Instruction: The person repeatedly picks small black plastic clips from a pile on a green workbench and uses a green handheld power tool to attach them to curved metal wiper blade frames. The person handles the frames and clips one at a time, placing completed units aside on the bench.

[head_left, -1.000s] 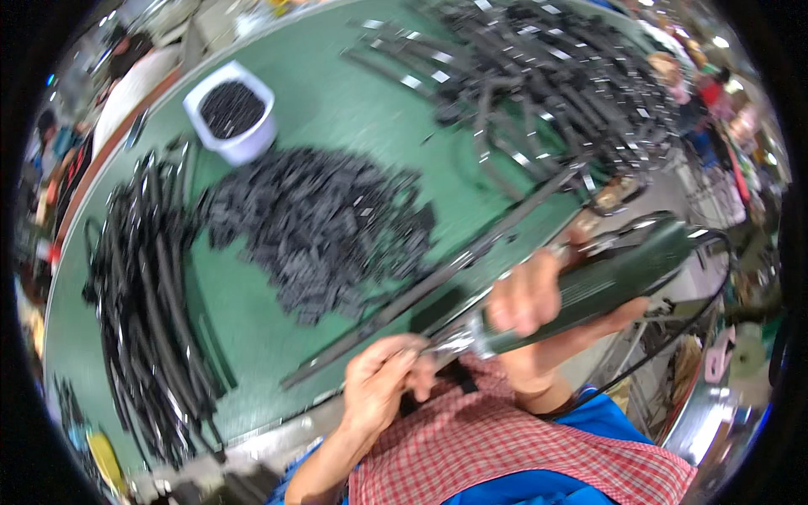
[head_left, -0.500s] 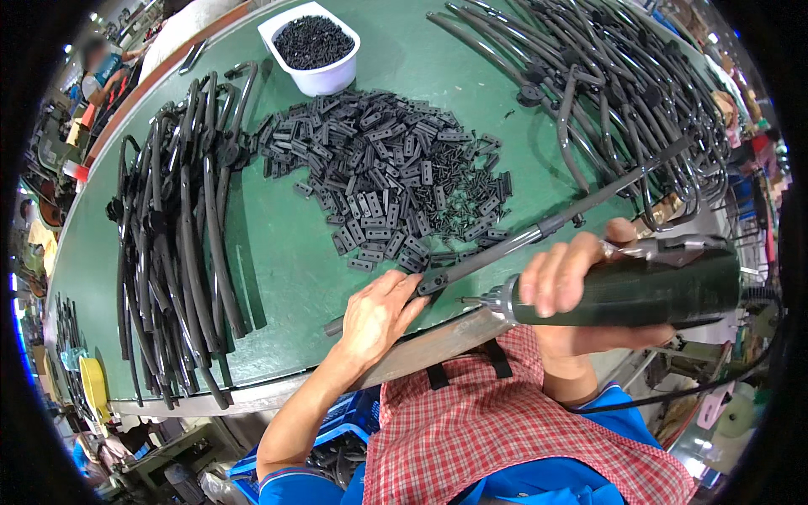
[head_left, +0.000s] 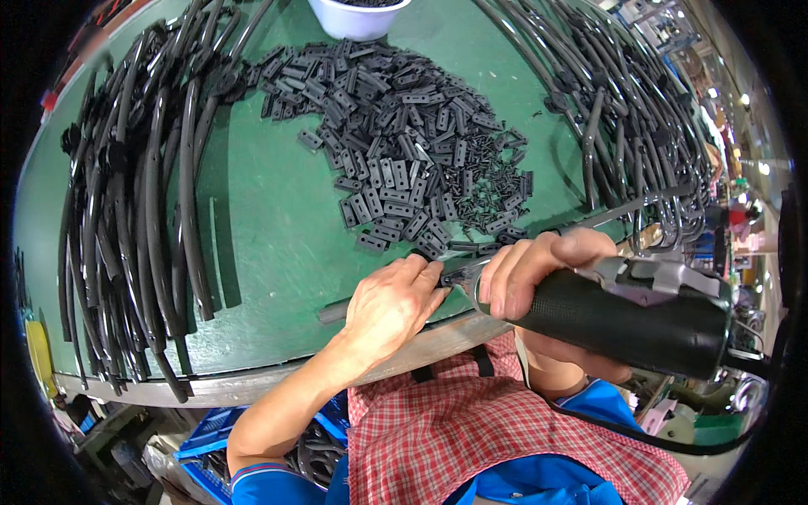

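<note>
My left hand (head_left: 391, 303) is closed on a dark metal tube (head_left: 335, 312) near the table's front edge. Its fingertips press close to a small black plastic piece on the tube, mostly hidden by the hand. My right hand (head_left: 543, 273) grips a black electric screwdriver (head_left: 627, 324), lying sideways with its tip pointing left. That tip meets the tube right beside my left fingertips; the screw itself I cannot make out. Behind my right hand the tube runs on toward the far right. Just beyond my hands lies a heap of black slotted plastic pieces (head_left: 396, 177).
Small dark screws (head_left: 488, 181) lie at the heap's right side. Bundles of dark tubes rest at left (head_left: 139, 185) and right (head_left: 623, 109). A white tub (head_left: 358, 21) stands at the far edge. A blue crate (head_left: 202, 467) sits below the green table (head_left: 269, 290). A black cord (head_left: 673, 444) hangs from the screwdriver.
The screwdriver has moved left and its tip has come onto the tube by my left fingertips. My left hand still holds the tube. The whole view has shifted lower and closer.
</note>
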